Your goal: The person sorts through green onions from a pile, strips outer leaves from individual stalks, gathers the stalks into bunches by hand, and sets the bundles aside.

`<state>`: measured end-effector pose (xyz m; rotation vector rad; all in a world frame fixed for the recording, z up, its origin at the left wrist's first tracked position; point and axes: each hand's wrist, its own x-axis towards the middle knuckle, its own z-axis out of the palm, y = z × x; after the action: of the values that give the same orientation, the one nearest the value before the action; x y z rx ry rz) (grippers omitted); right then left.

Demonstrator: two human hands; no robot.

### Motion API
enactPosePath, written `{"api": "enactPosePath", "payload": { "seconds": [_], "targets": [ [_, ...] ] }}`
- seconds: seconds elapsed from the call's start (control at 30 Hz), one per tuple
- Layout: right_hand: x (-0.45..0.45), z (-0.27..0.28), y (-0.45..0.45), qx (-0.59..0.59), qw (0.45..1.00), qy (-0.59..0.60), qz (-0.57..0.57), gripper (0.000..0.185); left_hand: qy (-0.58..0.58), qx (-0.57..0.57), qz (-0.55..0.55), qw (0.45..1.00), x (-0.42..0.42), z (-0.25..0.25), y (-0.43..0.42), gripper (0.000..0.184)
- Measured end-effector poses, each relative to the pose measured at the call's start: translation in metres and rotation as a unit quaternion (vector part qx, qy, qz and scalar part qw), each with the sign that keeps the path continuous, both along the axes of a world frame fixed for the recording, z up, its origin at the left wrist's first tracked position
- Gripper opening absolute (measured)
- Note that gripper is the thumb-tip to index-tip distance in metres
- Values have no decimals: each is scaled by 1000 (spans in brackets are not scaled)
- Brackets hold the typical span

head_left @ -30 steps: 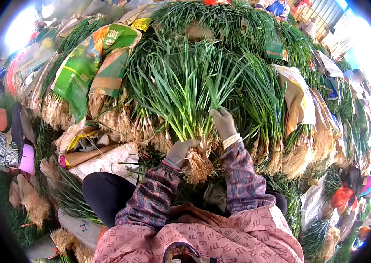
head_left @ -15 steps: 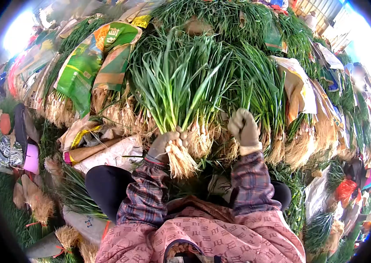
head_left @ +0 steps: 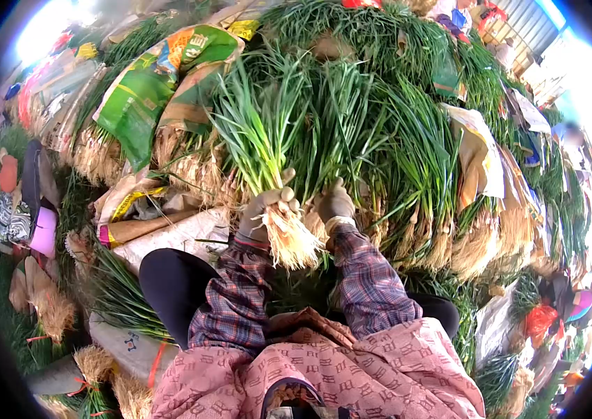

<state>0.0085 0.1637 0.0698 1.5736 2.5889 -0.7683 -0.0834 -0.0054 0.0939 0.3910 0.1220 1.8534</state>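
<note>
My left hand, in a grey glove, is closed round a bunch of green onions; its pale roots hang out below the fist and its leaves point up and away. Just to the right, my right hand, also gloved, has its fingers curled at the base of other green onions in the pile. What those fingers hold, if anything, is hidden. The two hands are close together but apart.
A green and orange printed sack covers onions at the left. A white and orange sack lies on the pile at the right. Near my left knee is a white sack. Tied bundles lie at the lower left.
My right hand first left the onions and moved right as a fist, then came back left beside my left hand. The left hand's bunch was lifted clear of the pile and has shifted slightly up.
</note>
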Motion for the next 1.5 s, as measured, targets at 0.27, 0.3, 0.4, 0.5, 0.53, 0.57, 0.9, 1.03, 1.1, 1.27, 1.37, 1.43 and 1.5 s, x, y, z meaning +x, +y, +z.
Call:
{"api": "enactPosePath", "payload": {
  "seconds": [0.27, 0.3, 0.4, 0.5, 0.53, 0.57, 0.9, 1.03, 1.1, 1.27, 1.37, 1.43, 1.5],
  "targets": [
    [81, 90, 109, -24, 927, 375, 24, 5, -74, -40, 9, 996, 30, -31, 28, 26],
    [92, 84, 126, -78, 924, 367, 77, 7, -82, -63, 39, 994, 37, -29, 31, 29],
    [113, 87, 122, 157, 980, 16, 121, 24, -69, -95, 2, 993, 45, -31, 31, 37],
    [123, 109, 90, 193, 977, 58, 70, 23, -131, -53, -53, 988, 47, -24, 25, 26],
    [125, 102, 84, 70, 984, 154, 50, 22, -113, -26, -50, 992, 48, -29, 25, 24],
    [130, 81, 89, -64, 964, 250, 64, 25, -107, -78, -44, 990, 50, -25, 23, 25],
    [103, 66, -1, -126, 982, 51, 130, 42, -41, -228, -61, 971, 75, -21, 15, 19],
    [95, 64, 25, 263, 929, 187, 180, 46, -88, -108, -94, 986, 70, -30, 16, 15],
    [72, 64, 11, 252, 936, -25, 247, 49, -59, -112, -93, 988, 69, -33, 16, 19],
    [34, 12, 20, 96, 972, 187, 103, 19, -33, -124, -73, 989, 66, -36, 11, 22],
    [64, 42, 62, -390, 617, 655, -196, 23, -82, -85, -78, 990, 65, -38, 6, 20],
    [94, 63, 82, -373, 717, 584, -77, 24, -102, -76, -76, 989, 63, -35, 4, 17],
    [118, 58, 90, -180, 816, 321, 447, 29, -117, -67, -77, 988, 63, -24, 3, 19]
  ]
}}
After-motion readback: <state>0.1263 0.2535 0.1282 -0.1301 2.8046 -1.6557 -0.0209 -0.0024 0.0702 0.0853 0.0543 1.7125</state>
